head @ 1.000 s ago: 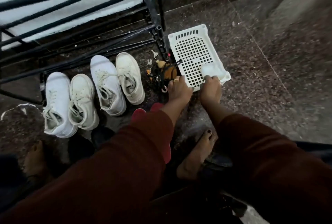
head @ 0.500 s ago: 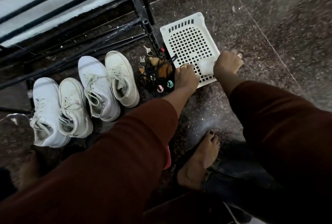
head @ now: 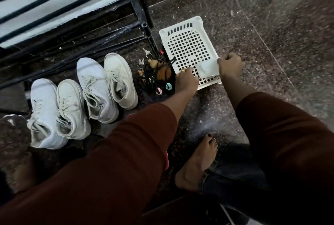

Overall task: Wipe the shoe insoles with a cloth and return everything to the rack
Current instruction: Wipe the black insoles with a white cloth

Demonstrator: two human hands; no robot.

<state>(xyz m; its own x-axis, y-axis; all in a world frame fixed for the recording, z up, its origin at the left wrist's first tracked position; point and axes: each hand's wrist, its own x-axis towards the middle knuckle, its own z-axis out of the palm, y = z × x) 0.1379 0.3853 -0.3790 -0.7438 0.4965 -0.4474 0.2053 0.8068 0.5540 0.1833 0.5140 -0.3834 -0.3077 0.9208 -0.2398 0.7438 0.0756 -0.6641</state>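
Two pairs of white sneakers stand on the floor before the black metal rack [head: 137, 8]: one pair [head: 54, 112] at the left, the other pair [head: 106, 84] beside it. A white perforated basket [head: 188, 44] lies on the floor to the right of the rack. My left hand [head: 187, 78] rests on the basket's near left edge, fingers curled on the rim. My right hand [head: 230, 65] is closed on a white cloth [head: 207, 68] that lies across the basket's near right corner.
A heap of keys, black cords and small trinkets [head: 155, 73] sits between the sneakers and the basket. My bare foot [head: 197, 163] is planted on the dark speckled floor below the basket. A wall skirting runs behind the rack.
My right hand has shifted from the basket's near edge to its right side, dragging the cloth with it. The left hand has stayed on the basket's rim.
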